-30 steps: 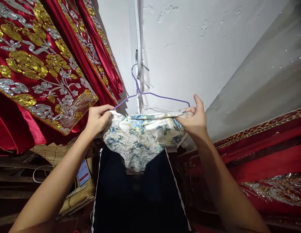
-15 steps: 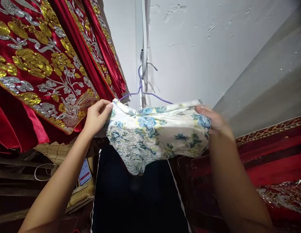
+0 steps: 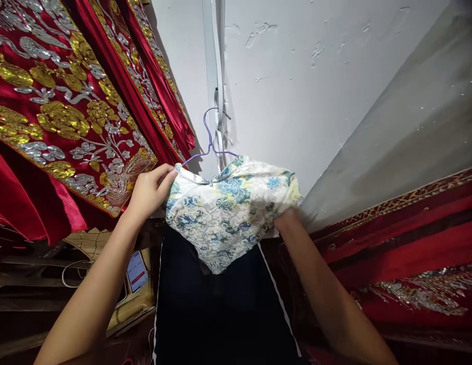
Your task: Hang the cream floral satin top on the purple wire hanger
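A white blouse (image 3: 220, 213) with blue and yellow flowers and a piped stand collar hangs on a purple wire hanger (image 3: 210, 137). The hanger's hook is at a white metal upright (image 3: 219, 61) against the wall. My left hand (image 3: 154, 187) is closed, pinching the blouse at the shoulder on the left, beside the collar. At the blouse's right side is my right hand (image 3: 287, 218), partly covered by the sleeve and blurred. Its fingers are hidden, so I cannot make out what they hold.
Red garments (image 3: 64, 121) with gold and silver sequin embroidery hang at the left. A lit phone (image 3: 137, 272) rests on a tan surface at lower left. More red beaded cloth (image 3: 410, 243) lies at the right. A pale sheet (image 3: 418, 126) slants along the right wall.
My right hand has moved down and left from the blouse's upper right edge to the sleeve's underside. The blouse's right side now spreads open over it. My left hand keeps its pinch.
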Action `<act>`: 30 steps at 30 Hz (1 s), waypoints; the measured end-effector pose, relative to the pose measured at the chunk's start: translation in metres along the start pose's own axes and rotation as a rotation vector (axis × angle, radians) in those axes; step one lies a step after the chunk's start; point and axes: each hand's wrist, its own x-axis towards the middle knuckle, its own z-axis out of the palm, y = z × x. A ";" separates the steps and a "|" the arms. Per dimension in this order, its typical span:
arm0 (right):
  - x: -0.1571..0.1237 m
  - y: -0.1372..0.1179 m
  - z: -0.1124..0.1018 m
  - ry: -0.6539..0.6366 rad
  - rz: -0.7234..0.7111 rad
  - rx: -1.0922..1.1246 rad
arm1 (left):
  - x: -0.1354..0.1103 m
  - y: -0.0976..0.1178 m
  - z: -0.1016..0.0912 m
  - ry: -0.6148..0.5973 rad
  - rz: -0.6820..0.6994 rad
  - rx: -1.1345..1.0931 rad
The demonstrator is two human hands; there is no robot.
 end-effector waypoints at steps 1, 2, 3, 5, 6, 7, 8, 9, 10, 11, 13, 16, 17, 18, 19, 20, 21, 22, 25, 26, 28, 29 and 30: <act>-0.002 -0.001 -0.004 0.029 0.023 0.065 | -0.002 0.000 0.001 -0.013 -0.010 -0.006; -0.003 -0.003 -0.008 0.068 0.056 0.139 | -0.003 0.000 0.001 -0.025 -0.020 -0.011; -0.004 -0.006 -0.013 0.113 0.093 0.208 | -0.003 0.000 0.002 -0.029 -0.032 -0.018; -0.001 -0.013 -0.022 0.188 0.159 0.278 | -0.002 -0.001 0.004 -0.005 -0.065 -0.048; 0.003 -0.018 -0.025 0.216 0.174 0.264 | 0.000 -0.001 0.005 0.011 -0.080 -0.076; 0.009 -0.023 -0.027 0.238 0.177 0.239 | 0.002 -0.001 0.005 0.022 -0.090 -0.110; 0.016 -0.029 -0.027 0.249 0.171 0.217 | 0.006 0.000 0.006 0.027 -0.093 -0.147; 0.024 -0.036 -0.025 0.258 0.154 0.199 | 0.009 0.001 0.006 0.023 -0.088 -0.183; 0.032 -0.043 -0.022 0.262 0.130 0.188 | 0.013 0.002 0.006 0.012 -0.080 -0.213; 0.039 -0.052 -0.017 0.262 0.106 0.180 | 0.017 0.003 0.006 0.002 -0.072 -0.231; 0.044 -0.070 -0.005 0.241 0.072 0.165 | 0.025 0.005 0.006 -0.005 -0.067 -0.226; 0.023 -0.100 0.014 0.112 0.070 0.141 | 0.035 0.003 0.008 0.013 -0.054 -0.169; 0.010 -0.109 0.018 0.003 0.073 0.128 | 0.037 0.002 0.010 0.020 -0.048 -0.189; -0.004 -0.117 0.022 -0.154 0.054 0.116 | 0.038 0.002 0.013 0.027 -0.047 -0.242; -0.017 -0.124 0.024 -0.371 0.000 0.117 | 0.038 0.002 0.015 0.034 -0.054 -0.318; -0.029 -0.129 0.025 -0.584 -0.051 0.127 | 0.037 0.004 0.018 0.048 -0.065 -0.399; -0.038 -0.132 0.024 -0.798 -0.100 0.152 | 0.035 0.007 0.020 0.069 -0.075 -0.465; -0.043 -0.133 0.023 -0.980 -0.132 0.171 | 0.031 0.011 0.022 0.100 -0.082 -0.505; -0.041 -0.119 0.019 -1.044 -0.167 0.017 | 0.014 0.030 0.028 0.157 -0.065 -0.544; -0.036 -0.110 0.019 -0.928 -0.189 -0.123 | 0.009 0.039 0.029 0.156 -0.065 -0.569; -0.027 -0.084 0.024 -0.698 -0.270 -0.417 | 0.001 0.057 0.034 0.105 -0.090 -0.656; -0.024 -0.070 0.030 -0.643 -0.333 -0.525 | -0.002 0.066 0.036 0.057 -0.110 -0.713; -0.023 -0.055 0.037 -0.638 -0.395 -0.596 | -0.003 0.075 0.038 0.003 -0.132 -0.776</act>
